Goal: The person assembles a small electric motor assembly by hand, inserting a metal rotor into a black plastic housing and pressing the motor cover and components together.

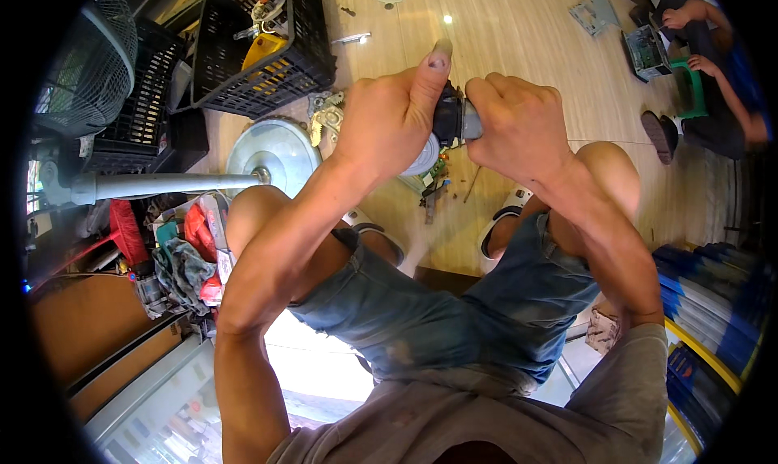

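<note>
My left hand (383,124) is wrapped round one side of a black part (446,119), thumb raised along its top. My right hand (519,128) grips the other side, its fingers curled beside a short grey piece (472,124) that sticks out of the black part. Both hands hide most of this part, so I cannot tell its exact kind. Below the hands, on the floor between my feet, lie a round pale-blue piece (423,158), partly covered, and a small heap of metal and coloured scraps (436,184).
At left stand a round fan base with a pole (170,184), a wire fan cage (89,67) and a black crate (259,79) of parts. Clutter (190,249) is piled beside my left knee. A seated person (701,59) at far right is near an opened metal case (646,52).
</note>
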`<state>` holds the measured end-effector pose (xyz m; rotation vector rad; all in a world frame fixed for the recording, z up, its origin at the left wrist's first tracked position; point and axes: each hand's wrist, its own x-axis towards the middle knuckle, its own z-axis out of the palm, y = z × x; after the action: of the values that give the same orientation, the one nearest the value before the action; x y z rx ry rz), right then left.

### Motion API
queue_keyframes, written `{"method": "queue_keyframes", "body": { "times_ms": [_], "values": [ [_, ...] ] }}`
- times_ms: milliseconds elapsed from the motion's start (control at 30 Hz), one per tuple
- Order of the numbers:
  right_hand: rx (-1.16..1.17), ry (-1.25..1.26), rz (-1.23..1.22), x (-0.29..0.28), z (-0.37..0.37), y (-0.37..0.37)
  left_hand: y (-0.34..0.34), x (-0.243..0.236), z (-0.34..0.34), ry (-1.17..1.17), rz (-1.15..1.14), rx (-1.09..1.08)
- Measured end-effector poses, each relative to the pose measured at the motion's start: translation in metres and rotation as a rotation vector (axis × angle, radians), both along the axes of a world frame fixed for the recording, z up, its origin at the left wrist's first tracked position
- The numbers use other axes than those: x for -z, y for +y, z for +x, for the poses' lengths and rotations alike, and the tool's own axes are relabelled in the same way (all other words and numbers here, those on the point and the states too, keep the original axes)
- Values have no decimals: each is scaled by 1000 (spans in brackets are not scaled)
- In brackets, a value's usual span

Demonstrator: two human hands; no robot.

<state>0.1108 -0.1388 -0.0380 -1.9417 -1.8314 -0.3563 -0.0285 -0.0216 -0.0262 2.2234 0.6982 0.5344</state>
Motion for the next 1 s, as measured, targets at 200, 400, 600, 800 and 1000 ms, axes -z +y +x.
{"method": "queue_keyframes", "body": {
  "times_ms": [200,400,600,800,1000],
  "values": [
    [-11,-4,-6,2,-3,1,1,-5,-3,37,-48,-7],
    [79,23,27,2,-15,5,6,-5,-5,-13,-58,-27],
    [89,31,-4,3,-16,4,15,-13,-6,59,-55,34],
    [73,2,-61,-19,-15,-1,15,-20,-7,-48,-62,24],
    [33,-6,-6,-24,-12,-2,12,-33,-9,-47,-47,45]
  ]
}}
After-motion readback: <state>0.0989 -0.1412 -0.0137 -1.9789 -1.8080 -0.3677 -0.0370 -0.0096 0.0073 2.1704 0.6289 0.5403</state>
